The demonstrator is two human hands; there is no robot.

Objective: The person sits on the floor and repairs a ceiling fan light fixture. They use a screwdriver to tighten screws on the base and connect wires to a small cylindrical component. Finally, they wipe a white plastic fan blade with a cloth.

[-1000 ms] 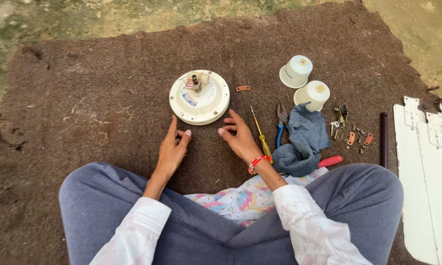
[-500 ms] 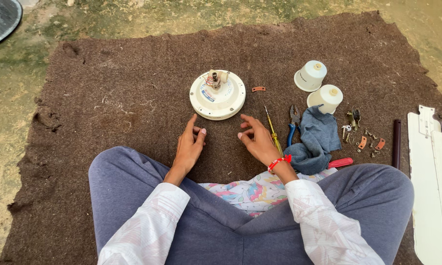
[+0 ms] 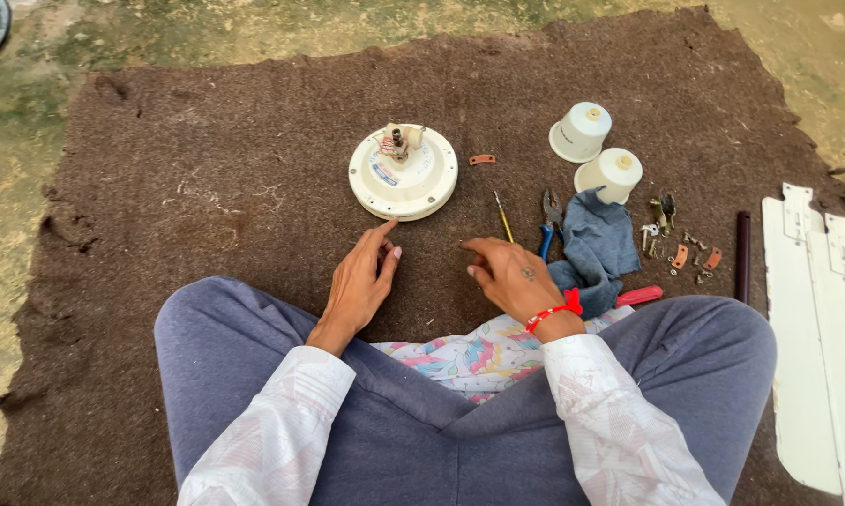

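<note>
I sit cross-legged on a brown felt mat. A round cream fan motor housing with a wired hub on top lies ahead of me. My left hand rests open just below it, fingertips a short way from its rim. To the right, my right hand, a red band at the wrist, hovers over the mat with fingers loosely curled and nothing in it. It is close to a thin yellow-handled screwdriver and blue-handled pliers.
Two cream cup-shaped covers stand at the right, beside a grey-blue cloth. Small brackets and screws, a dark rod, a red handle and a small orange piece lie about. White fan blades lie far right.
Both hands have drawn back a little from the motor housing toward my lap. The camera view has shifted, so the mat's contents sit further right and lower.
</note>
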